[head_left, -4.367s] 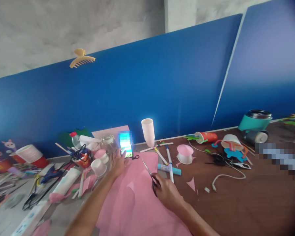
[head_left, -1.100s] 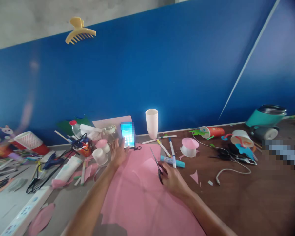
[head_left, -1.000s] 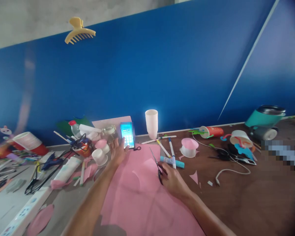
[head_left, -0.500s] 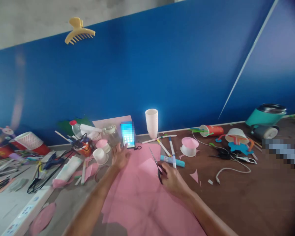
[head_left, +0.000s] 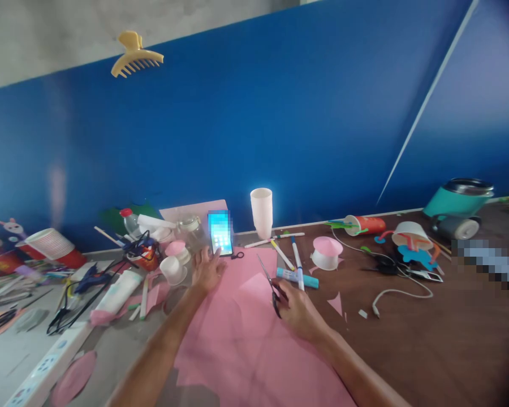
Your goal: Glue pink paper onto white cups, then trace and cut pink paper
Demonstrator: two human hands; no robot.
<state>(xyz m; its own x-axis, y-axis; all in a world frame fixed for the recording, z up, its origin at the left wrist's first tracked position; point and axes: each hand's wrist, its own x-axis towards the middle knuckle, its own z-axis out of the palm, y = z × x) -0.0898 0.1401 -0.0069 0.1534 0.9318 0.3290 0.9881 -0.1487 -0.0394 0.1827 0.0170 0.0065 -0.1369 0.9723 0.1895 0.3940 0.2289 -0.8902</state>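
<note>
My left hand lies with its fingers apart at the bottom edge of a lit phone, its thumb or a finger at the screen. The phone stands leaning near the blue partition. In my right hand is a pair of scissors, gripped by the black handles, blades pointing up and to the left. Under both hands spreads a large sheet of pink paper. A smaller, lighter pink piece lies on it beside the scissors. Behind stands a tall white stack of cups.
Markers and a blue tube lie right of the pink sheet, near a white cup with a pink cone top. A white cable curls farther right. At left are a power strip, a glue gun and stacked paper cups.
Both hands stay almost where they were. My left hand still rests at the phone's lower edge, and the scissors remain in my right hand. The view has shifted very slightly.
</note>
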